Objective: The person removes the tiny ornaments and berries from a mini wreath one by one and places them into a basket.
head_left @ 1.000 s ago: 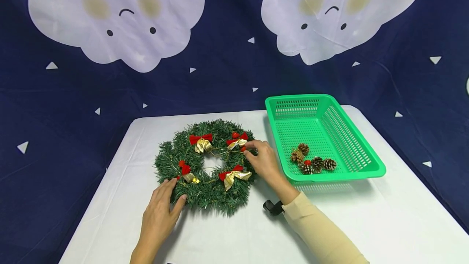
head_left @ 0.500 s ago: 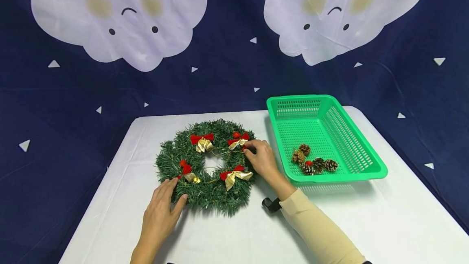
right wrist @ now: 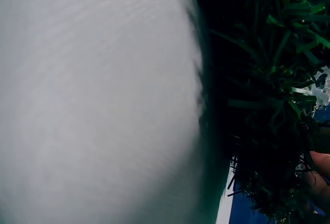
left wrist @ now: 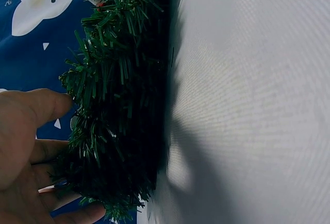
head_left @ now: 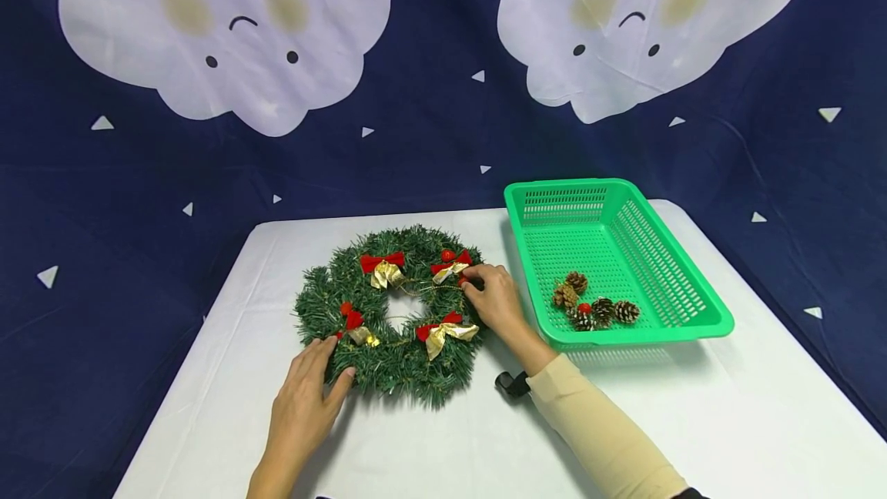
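A green tinsel wreath [head_left: 402, 372] lies on the table, dressed with red and gold bows and red berries. At its right edge my right hand [head_left: 502, 303] pinches a small red berry [head_left: 463, 281] between thumb and forefinger, just under the upper right bow [head_left: 452, 265]. In the right wrist view only some fingertips [right wrist: 320, 172] show behind the dark tinsel. My left hand [head_left: 302, 399] rests on the lower left edge of the wreath with relaxed fingers, close to the lower left bow [head_left: 354, 323]. The left wrist view has its thumb and spread fingers against the tinsel [left wrist: 113, 95].
A green plastic basket [head_left: 665, 245] stands right of the wreath, with several pine cones [head_left: 603, 312] at its near left corner. White cloth covers the table [head_left: 443, 453]. A dark blue backdrop [head_left: 430, 137] hangs behind it.
The view has shifted slightly. Both hands stay in the same place on the wreath, with almost no visible movement.
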`<state>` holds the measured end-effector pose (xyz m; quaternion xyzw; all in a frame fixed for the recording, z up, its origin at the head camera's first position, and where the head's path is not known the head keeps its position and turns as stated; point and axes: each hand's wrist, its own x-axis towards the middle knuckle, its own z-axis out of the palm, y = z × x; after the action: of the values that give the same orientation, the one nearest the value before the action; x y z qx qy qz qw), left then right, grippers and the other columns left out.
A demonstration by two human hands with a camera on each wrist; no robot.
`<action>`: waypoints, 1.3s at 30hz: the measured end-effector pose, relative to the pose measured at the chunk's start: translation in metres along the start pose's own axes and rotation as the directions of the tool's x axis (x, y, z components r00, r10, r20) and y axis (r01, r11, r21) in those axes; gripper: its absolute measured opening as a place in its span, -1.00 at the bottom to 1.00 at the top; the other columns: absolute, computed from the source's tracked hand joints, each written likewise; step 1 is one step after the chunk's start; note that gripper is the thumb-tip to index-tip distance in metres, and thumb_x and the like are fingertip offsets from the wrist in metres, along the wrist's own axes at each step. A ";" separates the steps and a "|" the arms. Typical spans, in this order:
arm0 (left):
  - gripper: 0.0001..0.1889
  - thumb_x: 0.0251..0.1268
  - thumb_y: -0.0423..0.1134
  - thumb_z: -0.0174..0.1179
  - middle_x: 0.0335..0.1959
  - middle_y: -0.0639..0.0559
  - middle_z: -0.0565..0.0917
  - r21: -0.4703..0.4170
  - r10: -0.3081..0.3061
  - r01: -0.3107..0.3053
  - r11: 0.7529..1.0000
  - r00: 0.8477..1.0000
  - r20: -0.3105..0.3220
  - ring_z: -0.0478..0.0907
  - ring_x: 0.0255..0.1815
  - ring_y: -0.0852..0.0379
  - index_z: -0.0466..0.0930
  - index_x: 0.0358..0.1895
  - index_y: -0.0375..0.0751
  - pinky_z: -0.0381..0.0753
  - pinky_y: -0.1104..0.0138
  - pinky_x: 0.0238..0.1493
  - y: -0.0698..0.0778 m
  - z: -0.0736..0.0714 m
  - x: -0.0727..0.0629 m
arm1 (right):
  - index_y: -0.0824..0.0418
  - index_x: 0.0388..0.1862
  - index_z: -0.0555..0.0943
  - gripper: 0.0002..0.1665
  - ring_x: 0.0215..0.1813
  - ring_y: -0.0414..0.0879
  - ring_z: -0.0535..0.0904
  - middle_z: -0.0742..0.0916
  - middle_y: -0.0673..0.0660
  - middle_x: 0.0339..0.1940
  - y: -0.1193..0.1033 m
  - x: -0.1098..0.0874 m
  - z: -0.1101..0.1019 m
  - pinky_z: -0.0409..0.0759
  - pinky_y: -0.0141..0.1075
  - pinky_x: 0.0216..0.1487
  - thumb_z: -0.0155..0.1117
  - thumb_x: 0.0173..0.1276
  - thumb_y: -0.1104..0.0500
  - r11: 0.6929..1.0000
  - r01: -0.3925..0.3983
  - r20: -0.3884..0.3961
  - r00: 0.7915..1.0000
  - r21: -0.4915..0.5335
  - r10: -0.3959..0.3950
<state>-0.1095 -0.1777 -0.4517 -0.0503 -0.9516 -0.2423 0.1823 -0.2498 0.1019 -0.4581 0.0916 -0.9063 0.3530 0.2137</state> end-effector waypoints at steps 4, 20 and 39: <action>-0.40 0.23 -0.09 0.24 0.25 -0.27 0.49 -0.001 -0.004 0.004 1.000 1.000 0.002 0.34 0.31 -0.19 0.38 0.29 -0.30 0.48 -0.16 0.11 0.000 0.000 0.000 | 0.16 -0.18 0.70 -0.76 -0.16 0.05 0.59 0.78 0.10 -0.22 0.000 0.000 0.001 0.55 -0.06 -0.11 0.37 0.13 0.17 1.000 -0.002 0.002 1.000 -0.006 0.002; -0.41 0.22 -0.09 0.24 0.23 -0.27 0.50 0.000 0.005 -0.005 1.000 1.000 -0.012 0.35 0.30 -0.19 0.39 0.28 -0.30 0.49 -0.17 0.10 0.000 0.000 0.000 | 0.15 -0.16 0.69 -0.72 -0.20 0.00 0.57 0.78 0.07 -0.22 0.000 0.003 0.005 0.56 -0.13 -0.15 0.41 0.11 0.16 0.998 0.008 0.026 1.000 -0.059 -0.006; -0.40 0.21 -0.09 0.25 0.24 -0.26 0.50 0.005 0.012 -0.012 1.000 0.999 -0.029 0.36 0.30 -0.18 0.40 0.27 -0.30 0.50 -0.15 0.08 -0.001 0.001 -0.001 | 0.16 -0.17 0.69 -0.74 -0.19 0.03 0.58 0.77 0.13 -0.24 0.002 0.002 0.003 0.56 -0.10 -0.15 0.38 0.10 0.21 1.000 0.010 -0.009 1.000 0.002 -0.010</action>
<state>-0.1090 -0.1776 -0.4537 -0.0518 -0.9491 -0.2398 0.1978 -0.2535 0.1012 -0.4603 0.0948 -0.9045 0.3532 0.2197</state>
